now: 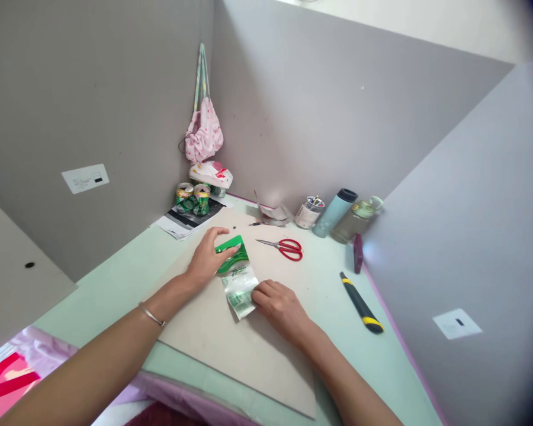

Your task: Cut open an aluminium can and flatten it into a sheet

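A green and white printed sheet (240, 281) lies at a slant on a beige board (275, 361) over the pale green table. My left hand (211, 255) rests at the sheet's upper left, its fingers apart and its thumb lying across the green end. Closed fingers of my right hand (278, 302) hold the sheet's lower right edge. Red-handled scissors (289, 249) lie above the right hand, blades pointing left. A silver bracelet circles the left wrist.
Crushed green cans (201, 200) stand on papers at the back left. A pen jar (310, 213), blue tumbler (335, 214) and greenish bottle (354, 222) line the back right. A black and yellow cutter (362, 303) lies at the right, near a dark red upright object (358, 254).
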A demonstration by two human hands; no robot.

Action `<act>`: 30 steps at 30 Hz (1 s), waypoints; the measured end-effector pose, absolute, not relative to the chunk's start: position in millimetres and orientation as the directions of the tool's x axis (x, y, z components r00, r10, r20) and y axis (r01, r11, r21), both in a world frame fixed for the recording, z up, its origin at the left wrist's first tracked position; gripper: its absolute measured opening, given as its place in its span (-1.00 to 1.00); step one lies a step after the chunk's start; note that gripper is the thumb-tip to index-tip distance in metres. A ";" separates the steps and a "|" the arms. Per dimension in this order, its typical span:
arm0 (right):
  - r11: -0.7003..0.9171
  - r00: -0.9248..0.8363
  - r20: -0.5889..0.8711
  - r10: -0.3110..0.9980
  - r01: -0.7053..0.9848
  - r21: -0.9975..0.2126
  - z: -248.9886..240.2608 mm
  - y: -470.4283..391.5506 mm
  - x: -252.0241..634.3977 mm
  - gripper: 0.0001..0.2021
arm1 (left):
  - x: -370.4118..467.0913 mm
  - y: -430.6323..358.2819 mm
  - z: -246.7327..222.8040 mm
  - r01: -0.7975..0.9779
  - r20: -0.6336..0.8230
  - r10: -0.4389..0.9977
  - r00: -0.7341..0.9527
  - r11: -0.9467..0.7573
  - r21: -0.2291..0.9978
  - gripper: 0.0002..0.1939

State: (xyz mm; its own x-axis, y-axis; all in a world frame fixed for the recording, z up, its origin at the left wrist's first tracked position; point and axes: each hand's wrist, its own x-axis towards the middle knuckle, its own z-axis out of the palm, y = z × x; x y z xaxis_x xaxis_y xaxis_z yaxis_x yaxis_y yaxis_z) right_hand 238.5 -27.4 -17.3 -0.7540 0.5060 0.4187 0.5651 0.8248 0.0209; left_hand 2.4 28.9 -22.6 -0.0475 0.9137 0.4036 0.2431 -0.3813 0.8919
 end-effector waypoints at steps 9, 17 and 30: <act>0.763 -0.736 0.241 0.633 0.645 -0.034 -16.4 -28.0 238.5 -0.88 | -14.4 2.6 19.5 0.447 0.570 0.813 0.117 -0.555 0.701 -0.78; 0.718 -0.699 0.170 0.695 0.660 -0.221 -13.6 -29.3 237.1 -0.90 | 19.1 -60.8 -24.3 0.496 0.280 0.782 0.558 -0.584 0.643 -0.97; 0.605 -0.688 0.113 0.717 0.535 -0.590 -0.3 -35.0 235.4 -0.91 | -0.5 -71.2 -12.6 0.527 0.125 0.855 0.503 -0.419 0.739 -0.82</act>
